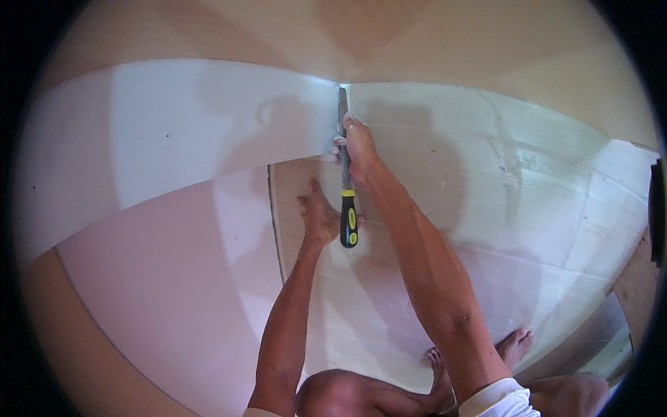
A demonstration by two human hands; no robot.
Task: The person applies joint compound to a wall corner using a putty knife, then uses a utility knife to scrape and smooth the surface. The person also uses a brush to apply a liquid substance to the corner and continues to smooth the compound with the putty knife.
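The file (347, 174) lies along the line of sight in the middle of the scene, its grey blade pointing far and its black-and-yellow handle toward the person. The blade's tip reaches the corner where a white panel (160, 104) on the left meets the pale floor (417, 243) and the tan wall (451, 42); whether it touches there cannot be told.

The right hand's grip (358, 144) is closed around the blade about midway, thumb toward the far end, with whitish dust or paste on the fingertips. Holding the blade rather than the handle probably gives closer control of the tip in so tight a corner. The left hand's grip (321, 217) is wide open, fingers spread toward the far left, behind the handle; a digit shows just right of it. It may be steadying the handle from beneath, but contact is hidden.

The floor has faint seams and smudges, and the person's shadow falls over it and the white panel. Nearer on the left, a pinkish panel (174, 257) borders the white one, with a dark edge facing the floor. The person seems to squat, bare feet (515, 347) near right, likely to bring both arms low. A dark object (656, 212) stands at the right rim, too cropped to identify.
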